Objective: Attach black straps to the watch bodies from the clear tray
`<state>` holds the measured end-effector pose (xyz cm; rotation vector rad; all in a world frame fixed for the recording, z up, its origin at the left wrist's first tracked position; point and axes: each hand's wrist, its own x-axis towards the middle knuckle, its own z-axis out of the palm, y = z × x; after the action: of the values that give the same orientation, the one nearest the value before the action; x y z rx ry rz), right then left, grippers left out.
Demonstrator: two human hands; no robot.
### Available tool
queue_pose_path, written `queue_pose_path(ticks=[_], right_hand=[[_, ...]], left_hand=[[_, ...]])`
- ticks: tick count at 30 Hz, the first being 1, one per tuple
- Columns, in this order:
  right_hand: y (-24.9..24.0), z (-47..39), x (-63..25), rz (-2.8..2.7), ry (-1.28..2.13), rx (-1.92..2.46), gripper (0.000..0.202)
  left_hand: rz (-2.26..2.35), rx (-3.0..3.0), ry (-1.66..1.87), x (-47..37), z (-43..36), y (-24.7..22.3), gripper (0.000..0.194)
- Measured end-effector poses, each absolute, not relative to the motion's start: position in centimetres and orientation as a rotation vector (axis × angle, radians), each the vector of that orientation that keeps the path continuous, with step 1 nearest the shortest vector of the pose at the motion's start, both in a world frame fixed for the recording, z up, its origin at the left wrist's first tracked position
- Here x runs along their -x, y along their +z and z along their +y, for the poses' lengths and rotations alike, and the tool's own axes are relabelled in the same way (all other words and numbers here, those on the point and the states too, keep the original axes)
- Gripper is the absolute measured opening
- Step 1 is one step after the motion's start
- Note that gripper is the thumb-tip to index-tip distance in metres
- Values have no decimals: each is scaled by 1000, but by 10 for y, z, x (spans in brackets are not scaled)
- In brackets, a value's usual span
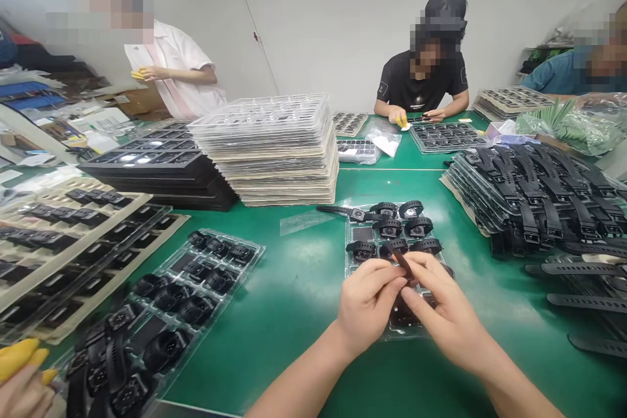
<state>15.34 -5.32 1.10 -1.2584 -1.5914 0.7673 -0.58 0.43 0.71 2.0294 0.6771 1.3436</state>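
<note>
My left hand (368, 300) and my right hand (443, 307) meet over a clear plastic tray (351, 268). Between them they pinch a dark watch strap (402, 262), its end sticking up past my fingertips. Whatever joins the strap lower down is mostly hidden by my hands. Smartwatches with black straps, such as one watch (390, 228), sit in the tray's compartments, several with their straps curled closed. At the tray's far left corner another watch (356, 214) lies with its strap stretched out leftward over the edge.
Left stands a second clear tray (252, 261) of watches, beside a co-worker's hand in yellow finger covers (24, 366). Stacked trays (289, 170) rise behind it. Right, straps (543, 189) overhang another tray stack. Across the green table (294, 287), a person in black (421, 88) handles parts.
</note>
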Motion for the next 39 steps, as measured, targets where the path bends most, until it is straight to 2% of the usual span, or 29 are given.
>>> queue_pose_path(ticks=[3,7,10,17,20,24,29,39], right_hand=[[9,-54,-148,-1551,760,1294,42],[11,-54,-143,-1510,683,1398,48],[14,-54,-144,-1512,692,1411,47],[21,-55,-147,-1493,1045,1298,38],[18,-54,-150,-1532,960,1251,18],[9,-54,-153,-1311,947,1198,20],[7,-54,-154,-1125,978,1196,22],[18,-50,-154,-1399,779,1456,14]], left_hand=[[719,-1654,1313,3,6,4,14],[681,-1161,1212,0,12,0,37],[634,-996,1180,-2,15,1,43],[466,-1233,856,5,8,8,44],[423,-1251,870,12,12,9,44],[407,-1299,855,16,21,10,55],[578,-1422,778,14,22,13,31],[541,-1285,766,5,23,10,30]])
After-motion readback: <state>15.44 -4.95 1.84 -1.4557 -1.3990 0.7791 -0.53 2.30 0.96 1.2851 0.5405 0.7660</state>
